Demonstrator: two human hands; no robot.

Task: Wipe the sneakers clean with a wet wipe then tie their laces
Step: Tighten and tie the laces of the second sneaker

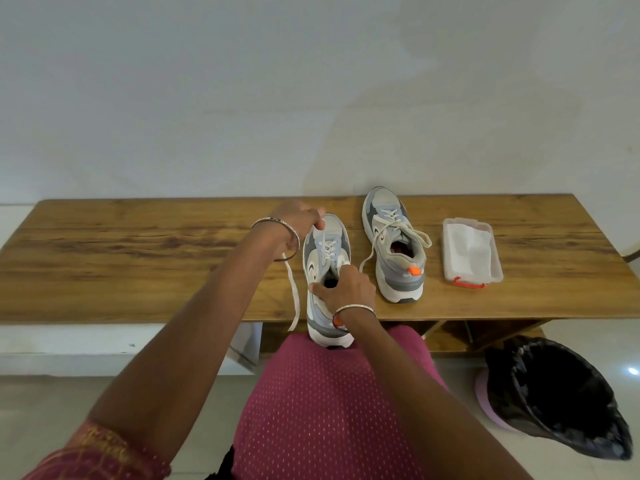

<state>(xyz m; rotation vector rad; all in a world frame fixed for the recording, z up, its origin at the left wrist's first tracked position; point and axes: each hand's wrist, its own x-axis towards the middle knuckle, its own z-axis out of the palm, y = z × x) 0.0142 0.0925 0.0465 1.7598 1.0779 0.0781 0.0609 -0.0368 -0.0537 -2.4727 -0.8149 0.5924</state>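
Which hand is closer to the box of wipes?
Right. The right hand rests on the near sneaker's heel opening, toward the box of wipes. The left hand pinches a lace farther away.

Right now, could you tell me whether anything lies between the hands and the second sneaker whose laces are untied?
Nothing visible does. The second sneaker stands on the bench beside the near sneaker that both hands grip, with bare wood between them.

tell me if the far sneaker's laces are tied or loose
Loose. The far sneaker shows no bow; its lace ends trail onto the table.
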